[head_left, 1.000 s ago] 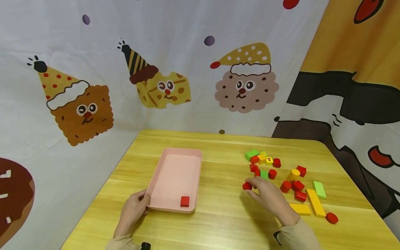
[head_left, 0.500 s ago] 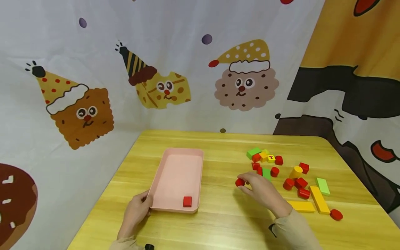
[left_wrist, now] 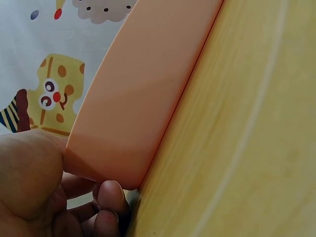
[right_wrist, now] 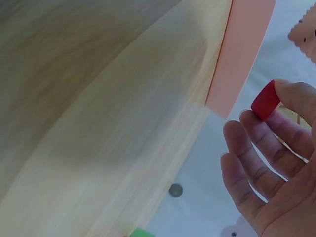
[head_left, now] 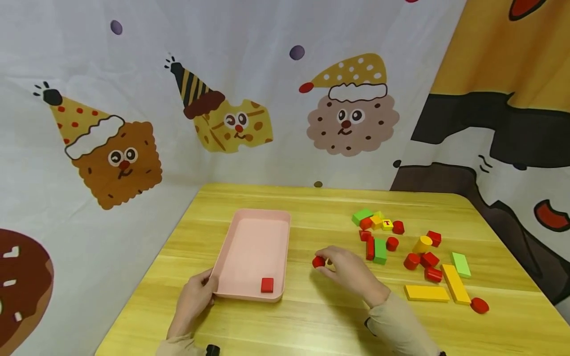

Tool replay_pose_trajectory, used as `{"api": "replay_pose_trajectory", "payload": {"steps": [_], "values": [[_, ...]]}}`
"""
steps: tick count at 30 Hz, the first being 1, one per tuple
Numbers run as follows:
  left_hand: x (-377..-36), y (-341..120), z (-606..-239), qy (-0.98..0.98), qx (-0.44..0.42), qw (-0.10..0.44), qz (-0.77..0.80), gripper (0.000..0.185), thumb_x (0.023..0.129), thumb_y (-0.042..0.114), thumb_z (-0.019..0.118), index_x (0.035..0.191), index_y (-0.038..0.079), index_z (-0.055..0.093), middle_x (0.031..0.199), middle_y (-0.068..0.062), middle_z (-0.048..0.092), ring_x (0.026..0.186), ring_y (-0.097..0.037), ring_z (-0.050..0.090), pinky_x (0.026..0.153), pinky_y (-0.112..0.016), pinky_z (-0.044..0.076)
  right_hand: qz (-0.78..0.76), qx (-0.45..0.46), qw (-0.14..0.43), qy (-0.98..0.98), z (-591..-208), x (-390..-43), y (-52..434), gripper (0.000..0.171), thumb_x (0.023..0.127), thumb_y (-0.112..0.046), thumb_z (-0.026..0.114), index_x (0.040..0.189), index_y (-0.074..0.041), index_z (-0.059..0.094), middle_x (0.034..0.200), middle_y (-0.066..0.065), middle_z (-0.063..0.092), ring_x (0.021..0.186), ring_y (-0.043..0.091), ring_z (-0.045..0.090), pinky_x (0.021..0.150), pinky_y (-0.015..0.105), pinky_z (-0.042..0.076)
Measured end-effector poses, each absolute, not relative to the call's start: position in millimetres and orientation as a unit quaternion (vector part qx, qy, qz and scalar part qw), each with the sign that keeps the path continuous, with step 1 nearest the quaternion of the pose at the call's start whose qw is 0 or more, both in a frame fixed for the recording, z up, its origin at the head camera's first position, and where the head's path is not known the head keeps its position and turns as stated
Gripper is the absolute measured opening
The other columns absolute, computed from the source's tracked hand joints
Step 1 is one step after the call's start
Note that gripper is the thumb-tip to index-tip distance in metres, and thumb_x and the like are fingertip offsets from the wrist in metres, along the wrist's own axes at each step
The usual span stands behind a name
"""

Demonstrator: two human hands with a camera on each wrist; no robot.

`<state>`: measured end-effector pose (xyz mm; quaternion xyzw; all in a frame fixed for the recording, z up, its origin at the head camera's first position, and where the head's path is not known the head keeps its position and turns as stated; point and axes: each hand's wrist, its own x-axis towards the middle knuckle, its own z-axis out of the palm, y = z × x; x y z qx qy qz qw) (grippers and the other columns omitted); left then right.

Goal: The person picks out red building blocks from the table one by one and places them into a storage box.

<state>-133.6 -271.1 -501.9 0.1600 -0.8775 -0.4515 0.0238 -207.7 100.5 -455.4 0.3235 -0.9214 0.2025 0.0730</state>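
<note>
The person's right hand [head_left: 345, 269] pinched a small red cylinder [head_left: 318, 261] between thumb and fingertips (the wrist view showed it plainly), holding it above the wooden table [head_left: 320, 321], between the pink tray [head_left: 231, 254] and the scattered blocks [head_left: 409, 252]. The left hand [head_left: 193, 299] gripped the tray's near left corner, thumb on the rim and fingers curled beneath. One red cube [head_left: 266, 285] lay inside the tray, close to its near right corner. The other blocks, red, green and yellow, sat well to the right on the table. A cartoon-printed cloth [head_left: 222, 99] hung behind.
</note>
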Motion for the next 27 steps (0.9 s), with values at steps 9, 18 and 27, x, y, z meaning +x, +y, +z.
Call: {"api": "replay_pose_trajectory", "payload": {"steps": [9, 18, 27], "values": [[-135, -271, -500, -0.878, 0.153, 0.028, -0.453, 0.043, 0.097, 0.021, 0.051, 0.135, 0.002, 0.057, 0.073, -0.004, 0.058, 0.052, -0.016, 0.056, 0.051, -0.029, 0.047, 0.201, 0.37, 0.067, -0.905, -449, -208, 70, 0.024, 0.087, -0.023, 0.074, 0.108, -0.01, 0.07, 0.093, -0.005, 0.064, 0.082, 0.014, 0.061, 0.072, 0.03, 0.052], [-134, -269, -503, -0.869, 0.15, 0.024, -0.471, 0.042, 0.097, 0.018, 0.05, 0.134, 0.0, 0.056, 0.071, -0.005, 0.057, 0.052, -0.017, 0.055, 0.048, -0.029, 0.048, 0.207, 0.388, 0.041, -0.897, -447, -210, 44, 0.024, 0.09, -0.026, 0.07, 0.11, -0.013, 0.069, 0.096, -0.007, 0.064, 0.085, 0.014, 0.062, 0.074, 0.026, 0.051], [-132, -273, -504, -0.873, 0.156, 0.027, -0.462, 0.042, 0.096, 0.019, 0.052, 0.134, 0.002, 0.057, 0.07, -0.004, 0.056, 0.05, -0.016, 0.055, 0.047, -0.029, 0.046, 0.197, 0.402, 0.054, -0.892, -457, -212, 25, 0.025, 0.088, -0.027, 0.072, 0.108, -0.012, 0.07, 0.102, -0.002, 0.065, 0.093, 0.016, 0.061, 0.079, 0.029, 0.052]]}}
